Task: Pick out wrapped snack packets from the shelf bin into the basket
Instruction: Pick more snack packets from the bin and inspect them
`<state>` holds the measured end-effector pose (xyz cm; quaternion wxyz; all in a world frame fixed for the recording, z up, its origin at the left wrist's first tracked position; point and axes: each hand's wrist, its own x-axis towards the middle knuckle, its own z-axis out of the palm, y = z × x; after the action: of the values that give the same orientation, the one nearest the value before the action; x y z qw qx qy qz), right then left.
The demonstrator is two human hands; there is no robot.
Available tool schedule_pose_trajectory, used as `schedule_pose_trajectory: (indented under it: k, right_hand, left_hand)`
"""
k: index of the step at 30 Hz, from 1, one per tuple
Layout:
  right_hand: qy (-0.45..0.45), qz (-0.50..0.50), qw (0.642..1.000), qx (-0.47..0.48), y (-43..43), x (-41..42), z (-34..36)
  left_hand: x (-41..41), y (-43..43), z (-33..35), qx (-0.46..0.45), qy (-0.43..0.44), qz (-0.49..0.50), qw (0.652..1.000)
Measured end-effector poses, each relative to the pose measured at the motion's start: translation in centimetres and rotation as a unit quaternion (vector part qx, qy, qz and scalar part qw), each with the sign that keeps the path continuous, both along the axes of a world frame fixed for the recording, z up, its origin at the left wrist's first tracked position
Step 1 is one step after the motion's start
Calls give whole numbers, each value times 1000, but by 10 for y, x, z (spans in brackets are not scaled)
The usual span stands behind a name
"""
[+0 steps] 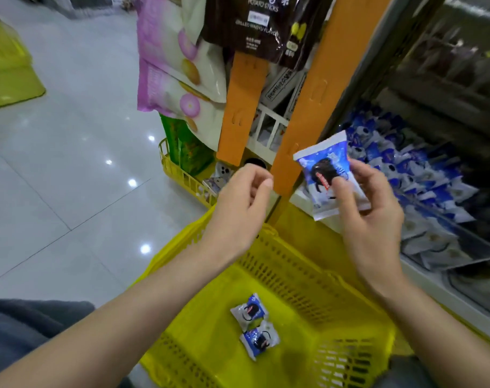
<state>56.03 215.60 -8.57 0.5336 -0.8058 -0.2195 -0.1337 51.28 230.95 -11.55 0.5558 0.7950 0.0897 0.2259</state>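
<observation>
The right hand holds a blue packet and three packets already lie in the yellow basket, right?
Not quite: the head view shows two packets in the yellow basket, not three. The right hand does hold a blue packet.

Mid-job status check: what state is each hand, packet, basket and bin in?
Right hand: pinches one blue-white packet, held in the air.
Left hand: fingers loosely curled, holding nothing.
Yellow basket: two packets lying on its floor.
Shelf bin: heaped with packets.
</observation>
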Motion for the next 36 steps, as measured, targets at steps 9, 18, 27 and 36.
schedule_pose_trajectory:
  k: [9,18,27,36]
  right_hand:
    - [13,-216,976,-31,-58,94,42]
    - [111,-332,913,-208,-90,192,36]
    - [117,-342,896,-258,-101,225,34]
    - [139,-253,917,-276,-95,241,23]
  left_hand:
    - [60,-57,46,388,-115,-86,910]
    - [84,-60,37,503,-120,-100,850]
    - [93,-62,32,503,-151,-106,844]
    - [97,-62,28,489,-173,-101,849]
